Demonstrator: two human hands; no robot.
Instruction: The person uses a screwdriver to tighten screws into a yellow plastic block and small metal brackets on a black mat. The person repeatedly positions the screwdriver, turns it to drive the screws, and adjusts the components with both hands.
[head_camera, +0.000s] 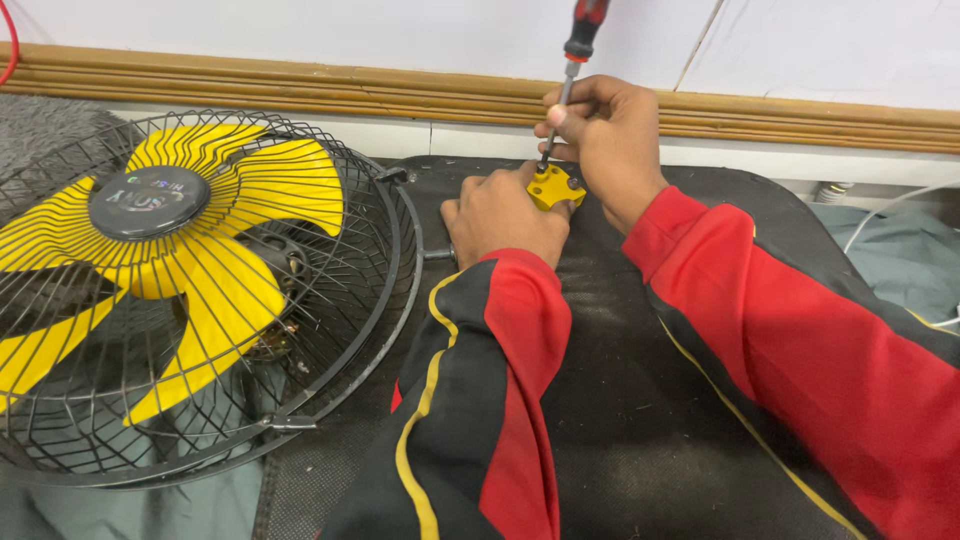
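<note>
While a screw is being driven, a yellow block (556, 186) is steadied.
The block is gripped by the left hand (503, 215); a screwdriver (572, 62) is clasped upright by the right hand (608, 140), beside a fan (190, 290).

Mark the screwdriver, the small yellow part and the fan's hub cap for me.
screwdriver (582, 38), head view, on its red and black handle.
small yellow part (556, 186), head view, on its top face between the hands.
fan's hub cap (148, 201), head view, on the dark round centre disc.
</note>
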